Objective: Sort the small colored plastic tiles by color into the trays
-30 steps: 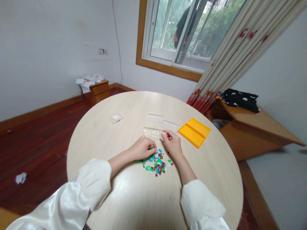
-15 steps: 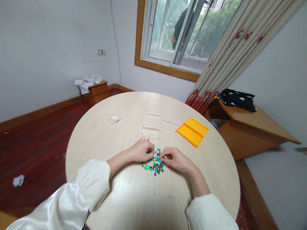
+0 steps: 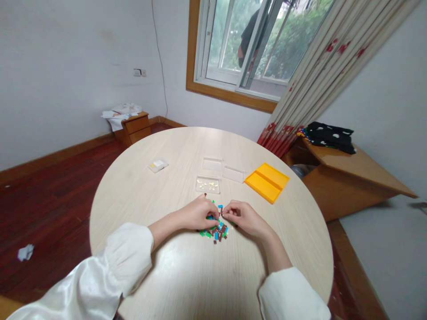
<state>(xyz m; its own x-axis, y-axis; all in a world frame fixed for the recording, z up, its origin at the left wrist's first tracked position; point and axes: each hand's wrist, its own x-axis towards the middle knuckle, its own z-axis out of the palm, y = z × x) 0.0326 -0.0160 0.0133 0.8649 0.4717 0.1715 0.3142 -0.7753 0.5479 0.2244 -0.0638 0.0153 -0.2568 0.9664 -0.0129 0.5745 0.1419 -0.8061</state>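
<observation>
Both hands, left (image 3: 203, 213) and right (image 3: 243, 217), curled over the colored pieces (image 3: 220, 232), their grip unclear; the pile lay on the table (image 3: 200, 275), nearer the wearer than the clear tray (image 3: 207, 185).

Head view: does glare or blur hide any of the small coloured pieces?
Head view: glare whitens the pale round table below the small blue, green and brown pieces; their edges look soft; the left hand hides some; the clear plastic trays look faint.
</observation>
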